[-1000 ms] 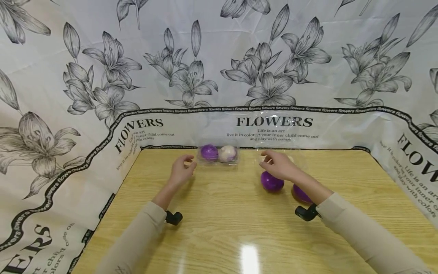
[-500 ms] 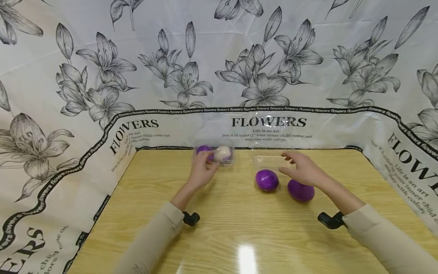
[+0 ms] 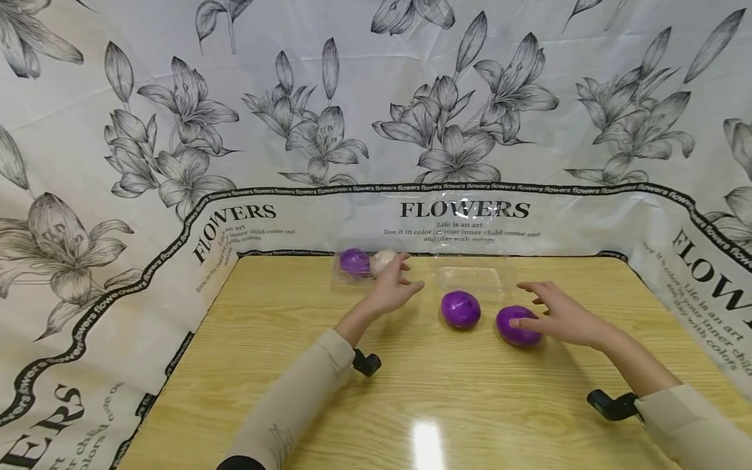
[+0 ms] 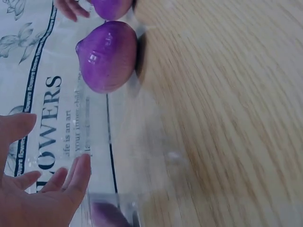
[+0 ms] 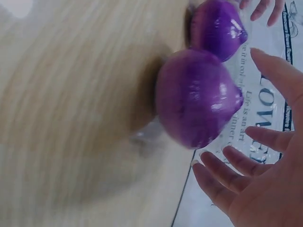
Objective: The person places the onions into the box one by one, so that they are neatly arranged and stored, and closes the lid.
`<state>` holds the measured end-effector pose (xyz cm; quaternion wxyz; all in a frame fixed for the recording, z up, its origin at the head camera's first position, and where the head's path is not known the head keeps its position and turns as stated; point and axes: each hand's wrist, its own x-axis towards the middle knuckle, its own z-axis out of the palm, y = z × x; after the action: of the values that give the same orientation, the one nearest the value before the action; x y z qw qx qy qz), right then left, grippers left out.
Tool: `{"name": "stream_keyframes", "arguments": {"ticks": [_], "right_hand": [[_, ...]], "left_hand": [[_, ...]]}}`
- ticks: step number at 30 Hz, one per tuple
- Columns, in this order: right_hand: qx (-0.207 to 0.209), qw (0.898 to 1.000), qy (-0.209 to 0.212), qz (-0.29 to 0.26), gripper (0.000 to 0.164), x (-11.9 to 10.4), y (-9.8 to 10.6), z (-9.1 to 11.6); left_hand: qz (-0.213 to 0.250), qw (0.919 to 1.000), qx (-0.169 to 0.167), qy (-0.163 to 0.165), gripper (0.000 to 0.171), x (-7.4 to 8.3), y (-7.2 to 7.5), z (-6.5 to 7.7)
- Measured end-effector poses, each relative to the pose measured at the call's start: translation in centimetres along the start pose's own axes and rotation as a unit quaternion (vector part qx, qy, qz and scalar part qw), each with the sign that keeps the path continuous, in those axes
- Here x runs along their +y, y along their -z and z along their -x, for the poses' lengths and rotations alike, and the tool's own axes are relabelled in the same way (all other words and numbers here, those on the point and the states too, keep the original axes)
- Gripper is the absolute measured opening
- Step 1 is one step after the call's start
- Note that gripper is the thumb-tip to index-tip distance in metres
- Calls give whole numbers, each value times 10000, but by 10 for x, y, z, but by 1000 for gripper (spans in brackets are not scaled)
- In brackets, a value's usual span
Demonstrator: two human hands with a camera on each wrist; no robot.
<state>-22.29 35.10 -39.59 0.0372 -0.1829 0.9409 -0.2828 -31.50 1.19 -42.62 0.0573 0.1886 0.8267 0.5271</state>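
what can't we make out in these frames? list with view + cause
Head: right side of the whitish round ball in the left clear plastic box; the left hand covers it.
Head: part of the rightmost glossy purple round ball; the right hand overlaps it.
Head: full outline of the right clear plastic container; it's see-through.
Left wrist: most of a boxed purple shape; cut off by the bottom edge.

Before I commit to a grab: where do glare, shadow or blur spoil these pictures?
Head: white glare on the table at the bottom edge, and the clear open box shows only faint outlines; left wrist: slightly soft, with small highlights on the left loose onion; right wrist: also soft, dark shadow beside the right loose onion, glare in the top left corner.
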Motion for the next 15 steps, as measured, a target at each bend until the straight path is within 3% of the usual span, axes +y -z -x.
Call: {"name": "stream_keyframes", "arguments": {"ticks": [11,15], "right_hand": [[-205,9984,76,-520,85,30,-15,9],[-172,9981,70,-590,83,38,-20,10]], "left_hand": [[555,9932,-386,944,68,14,-30,-19],[1304,9830,-313,1253,62,14,-43,-25]]}}
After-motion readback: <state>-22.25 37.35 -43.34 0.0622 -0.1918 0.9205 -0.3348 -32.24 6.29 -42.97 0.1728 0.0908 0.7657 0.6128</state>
